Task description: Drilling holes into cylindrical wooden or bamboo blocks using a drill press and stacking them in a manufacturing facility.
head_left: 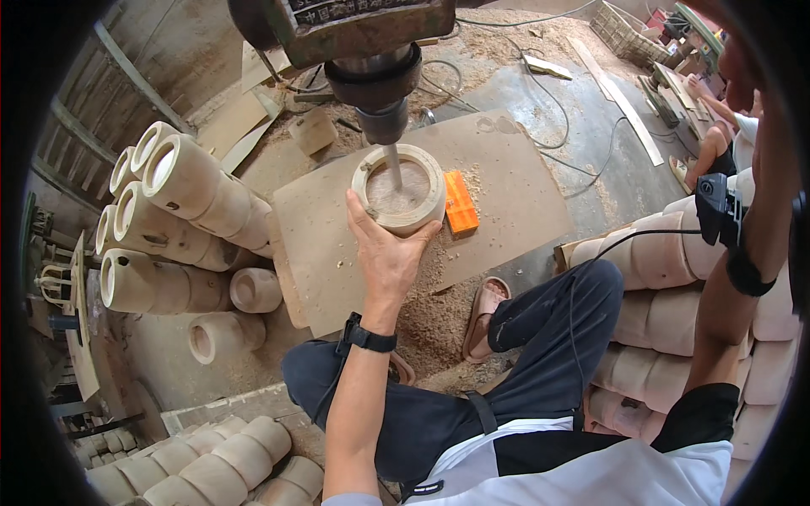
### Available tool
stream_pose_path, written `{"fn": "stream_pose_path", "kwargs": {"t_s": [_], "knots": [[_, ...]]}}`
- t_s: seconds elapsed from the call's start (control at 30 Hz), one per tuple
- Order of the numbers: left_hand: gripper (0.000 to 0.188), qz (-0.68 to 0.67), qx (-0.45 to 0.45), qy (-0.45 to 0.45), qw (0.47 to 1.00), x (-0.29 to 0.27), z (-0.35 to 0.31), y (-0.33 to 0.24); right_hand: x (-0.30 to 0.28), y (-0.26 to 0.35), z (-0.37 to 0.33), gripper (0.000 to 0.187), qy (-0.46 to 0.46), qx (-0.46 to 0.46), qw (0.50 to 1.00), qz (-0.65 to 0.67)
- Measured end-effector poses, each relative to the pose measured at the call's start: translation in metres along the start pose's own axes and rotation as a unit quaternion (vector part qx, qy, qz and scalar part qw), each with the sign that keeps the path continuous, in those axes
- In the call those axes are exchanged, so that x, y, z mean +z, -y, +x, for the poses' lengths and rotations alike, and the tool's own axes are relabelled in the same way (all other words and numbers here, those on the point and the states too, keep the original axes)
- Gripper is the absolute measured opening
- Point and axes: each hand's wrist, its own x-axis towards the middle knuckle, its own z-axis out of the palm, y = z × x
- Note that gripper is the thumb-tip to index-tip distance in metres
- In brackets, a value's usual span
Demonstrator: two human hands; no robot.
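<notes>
Sawdust lay in drifts over the workshop's grey floor point(607, 156) and along the near edge of the tabletop point(523, 194), a brown board with skewed corners. Near the middle of its far edge sat one hollow wooden cylinder point(413, 202), open end up, and the person's left hand point(388, 253) gripped its near wall, thumb and fingers spread round it. One drill bit point(394, 169) reached down inside; from my spot I couldn't tell whether its tip met the wood.

Overhead, the drill head point(363, 59) was cut off at the top, with raised characters running across its face, partly lost. One orange block point(461, 202) lay just right of the cylinder, its small marks too fine to read. The right hand point(741, 72) was lifted high at the far right, dim and clipped by the dark rim; I couldn't tell what it held, if anything.

Six open ends faced out of the stacked cylinders point(181, 181) left of the tabletop, with two shorter pieces point(253, 291) lower down. The pile on the right point(650, 320) ran out of sight, beyond counting. Of two sandals point(481, 325), one was mostly hidden behind the forearm.
</notes>
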Motion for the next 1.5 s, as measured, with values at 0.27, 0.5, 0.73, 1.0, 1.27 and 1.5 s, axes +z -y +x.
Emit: {"fn": "stream_pose_path", "kwargs": {"t_s": [0.27,0.5,0.73,1.0,1.27,1.5], "knots": [[0.125,-0.013,0.011,-0.006,1.000,0.000,0.002,-0.002,0.003,0.003,-0.029,0.031,0.017,0.041,0.999,-0.025],[0.124,-0.025,0.006,-0.013,1.000,0.004,0.002,0.001,0.006,0.003,-0.041,0.034,0.016,0.060,0.998,-0.034],[0.119,-0.040,-0.004,-0.019,0.999,0.004,0.004,-0.006,0.006,0.008,-0.052,0.036,0.016,0.090,0.995,-0.041],[0.123,-0.046,-0.023,-0.021,0.998,0.004,0.004,-0.004,0.037,0.033,-0.067,0.035,-0.006,0.114,0.993,-0.007],[0.123,-0.041,-0.013,-0.028,0.999,0.003,0.005,-0.008,0.092,0.015,-0.100,0.036,0.125,0.150,0.971,0.138],[0.120,-0.037,0.008,-0.039,0.999,0.007,0.005,-0.006,0.118,-0.001,-0.101,0.029,0.131,0.168,0.959,0.190]]}}
